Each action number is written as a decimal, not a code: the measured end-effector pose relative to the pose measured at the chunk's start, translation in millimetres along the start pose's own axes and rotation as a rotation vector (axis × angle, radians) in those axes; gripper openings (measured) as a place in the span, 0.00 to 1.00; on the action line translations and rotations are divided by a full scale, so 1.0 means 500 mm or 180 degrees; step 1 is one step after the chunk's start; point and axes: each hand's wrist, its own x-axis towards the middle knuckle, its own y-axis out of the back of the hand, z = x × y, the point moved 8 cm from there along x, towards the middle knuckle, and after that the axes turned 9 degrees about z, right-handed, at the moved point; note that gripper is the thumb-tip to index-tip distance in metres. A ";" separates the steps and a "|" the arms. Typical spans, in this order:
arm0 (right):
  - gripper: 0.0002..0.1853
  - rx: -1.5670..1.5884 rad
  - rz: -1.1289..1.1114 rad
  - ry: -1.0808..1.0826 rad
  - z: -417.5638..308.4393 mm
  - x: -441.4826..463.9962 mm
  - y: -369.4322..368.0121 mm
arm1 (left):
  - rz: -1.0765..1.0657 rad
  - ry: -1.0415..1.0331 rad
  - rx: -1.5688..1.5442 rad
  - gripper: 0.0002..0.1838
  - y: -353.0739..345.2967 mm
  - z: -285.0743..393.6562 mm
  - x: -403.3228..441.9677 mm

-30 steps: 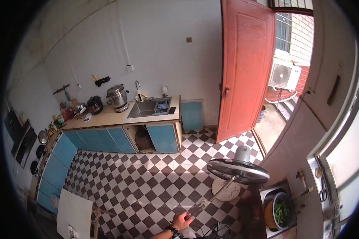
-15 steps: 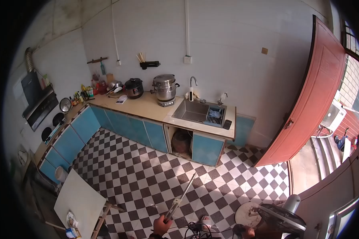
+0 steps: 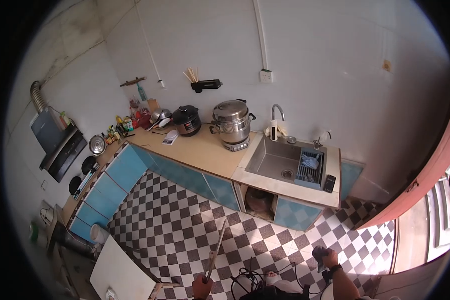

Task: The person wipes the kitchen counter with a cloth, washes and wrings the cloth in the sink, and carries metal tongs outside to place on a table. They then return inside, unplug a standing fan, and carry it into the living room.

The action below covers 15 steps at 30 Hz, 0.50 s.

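My left hand point(image 3: 202, 287), low in the middle of the head view, is closed around the lower end of a long, slender metal tool point(image 3: 213, 256). The tool points up and away over the checkered floor; its exact kind is unclear. To the right, my right hand point(image 3: 330, 258) is out in front, wearing a dark wristband. Its fingers are wrapped round a dark grey, bunched cloth point(image 3: 319, 254). Black cables point(image 3: 249, 280) lie in a tangle between the two hands.
A counter point(image 3: 197, 151) with blue cabinets runs along the walls, bearing a steamer pot point(image 3: 232, 122), a rice cooker point(image 3: 186, 121) and a sink point(image 3: 270, 160). A white-topped table point(image 3: 120, 272) stands at lower left. The red door point(image 3: 425, 175) is at right.
My right hand has moved up and forward with the dark cloth, now clearly in view. My left hand and the tool shifted slightly left. The camera view has turned and moved closer to the counter.
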 end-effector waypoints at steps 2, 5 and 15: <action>0.20 0.0114 0.0051 0.0041 -0.088 0.116 -0.001 | -0.0139 0.0081 0.0110 0.16 0.002 0.088 0.103; 0.22 0.0359 0.0172 0.0126 -0.213 0.255 -0.005 | -0.0086 0.0096 -0.0036 0.17 -0.041 0.143 0.259; 0.26 0.1087 0.0611 -0.0700 -0.483 0.514 -0.076 | -0.0035 0.0374 -0.0485 0.18 -0.382 0.112 1.022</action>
